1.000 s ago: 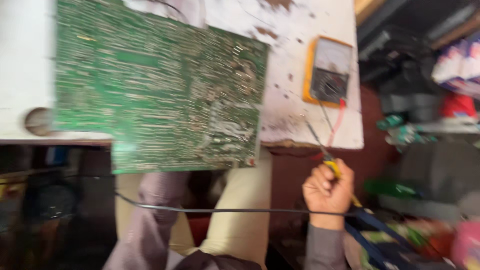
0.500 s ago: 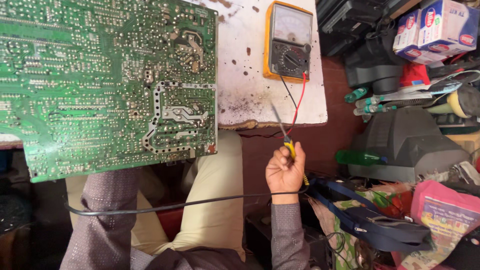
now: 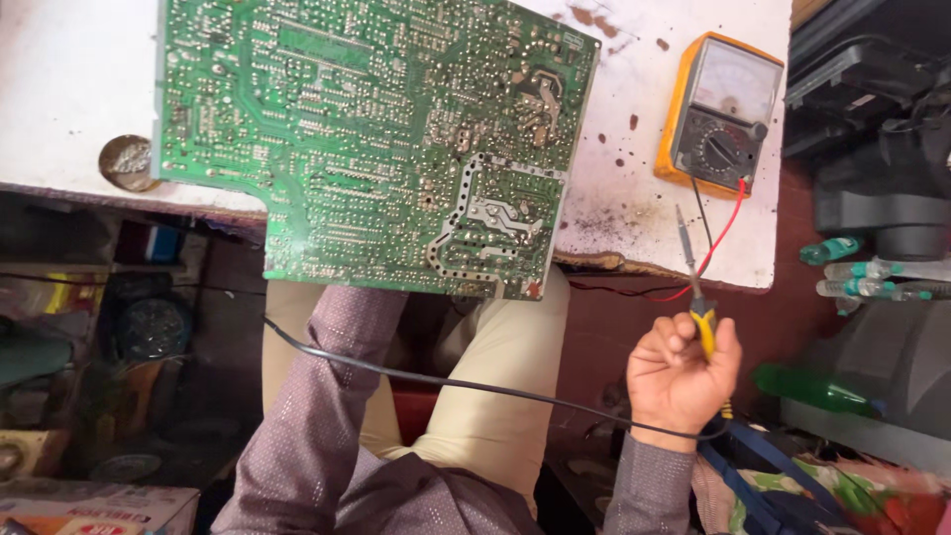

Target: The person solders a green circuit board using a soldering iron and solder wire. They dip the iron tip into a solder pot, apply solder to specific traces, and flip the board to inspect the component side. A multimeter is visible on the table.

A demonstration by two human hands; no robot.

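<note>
While the right hand (image 3: 682, 381) grips the yellow-handled soldering iron (image 3: 695, 297) in a closed fist, its tip points toward the meter leads (image 3: 715, 238), which it could likely scorch. The left hand is hidden under the overhanging circuit board (image 3: 396, 139), so its grip cannot be told; the board might slip

Single head-worn view, steeply downward, close over white bench (image 3: 79, 79) edge and lap

Mauve dotted long-sleeved shirt, buttoned cuff at the right wrist, cream trousers

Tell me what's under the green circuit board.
The circuit board lies on the white table, overhanging its edge above the person's beige-trousered lap. Anything between board and table is hidden.
</note>
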